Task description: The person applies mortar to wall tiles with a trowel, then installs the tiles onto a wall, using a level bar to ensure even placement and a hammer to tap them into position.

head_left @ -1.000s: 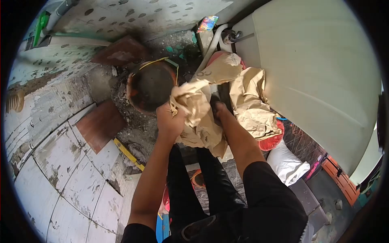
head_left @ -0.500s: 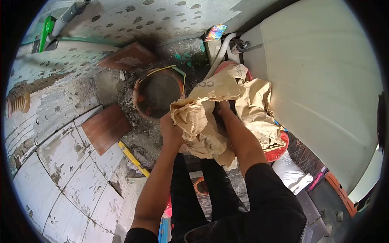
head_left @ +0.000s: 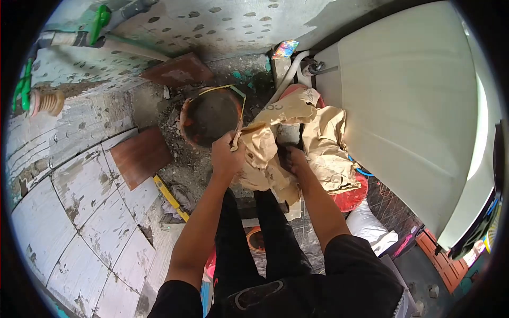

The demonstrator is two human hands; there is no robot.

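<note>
A crumpled brown paper sack (head_left: 275, 143) lies open in front of me, draped over a red basin (head_left: 352, 199). My left hand (head_left: 227, 157) grips the sack's bunched left edge. My right hand (head_left: 292, 158) is pushed down into the sack's dark opening, fingers partly hidden by the paper. Just beyond my left hand sits a round dirty orange bucket (head_left: 210, 115) with a yellow wire handle, its inside dark.
Brown tiles (head_left: 141, 156) lie on the grimy tiled floor at left, with a yellow spirit level (head_left: 170, 197) beside rubble. A large pale tank or appliance (head_left: 403, 106) fills the right. A white sack (head_left: 371, 225) lies by my right leg. Pipes run along the spotted wall.
The view has shifted slightly; my left hand has moved up toward the bucket rim with the sack edge, and my right hand has sunk a little deeper into the sack.
</note>
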